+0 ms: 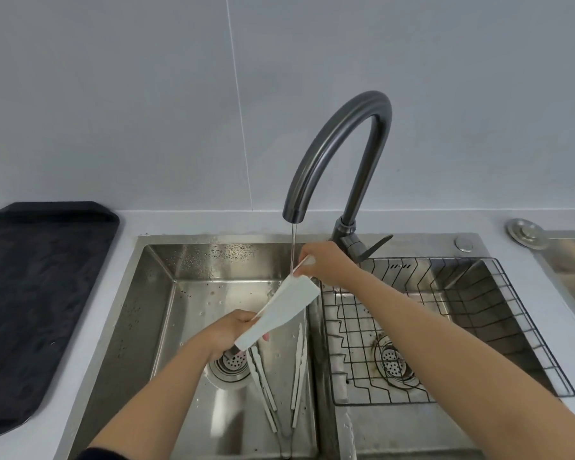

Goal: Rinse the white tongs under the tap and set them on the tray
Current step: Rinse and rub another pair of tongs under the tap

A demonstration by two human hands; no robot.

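White tongs (281, 312) under running tap (337, 154)

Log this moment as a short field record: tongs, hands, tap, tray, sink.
held tongs: white tongs, held under the stream
left hand: left hand grips lower end
right hand: right hand grips upper end
tap: tap running
tray: black tray on counter, left of sink
sink: second tongs lie in left basin
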